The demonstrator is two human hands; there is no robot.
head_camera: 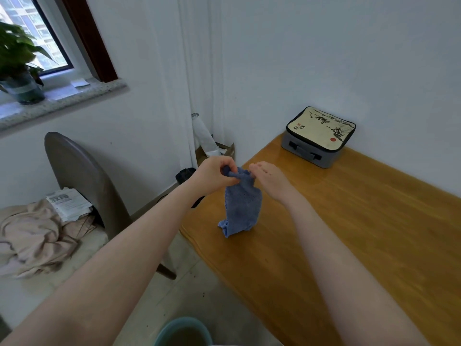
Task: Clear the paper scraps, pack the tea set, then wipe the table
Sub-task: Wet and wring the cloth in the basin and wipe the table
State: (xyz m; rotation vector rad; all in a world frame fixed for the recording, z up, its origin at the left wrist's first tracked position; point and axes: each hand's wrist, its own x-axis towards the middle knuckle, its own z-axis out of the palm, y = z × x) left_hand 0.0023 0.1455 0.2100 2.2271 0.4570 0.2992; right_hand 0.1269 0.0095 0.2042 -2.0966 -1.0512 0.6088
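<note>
Newspaper (68,202) headline, case (318,136) print: illegible.

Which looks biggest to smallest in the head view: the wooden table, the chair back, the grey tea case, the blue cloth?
1. wooden table
2. chair back
3. grey tea case and blue cloth look about alike; the cloth hangs bunched and nearer the camera, so I leave them unranked.

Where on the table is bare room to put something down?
Bare: the table between cloth and case, and the stretch toward the right. Crowded: the left end, where the left hand and right hand are at the cloth, and the far corner with the case.
</note>
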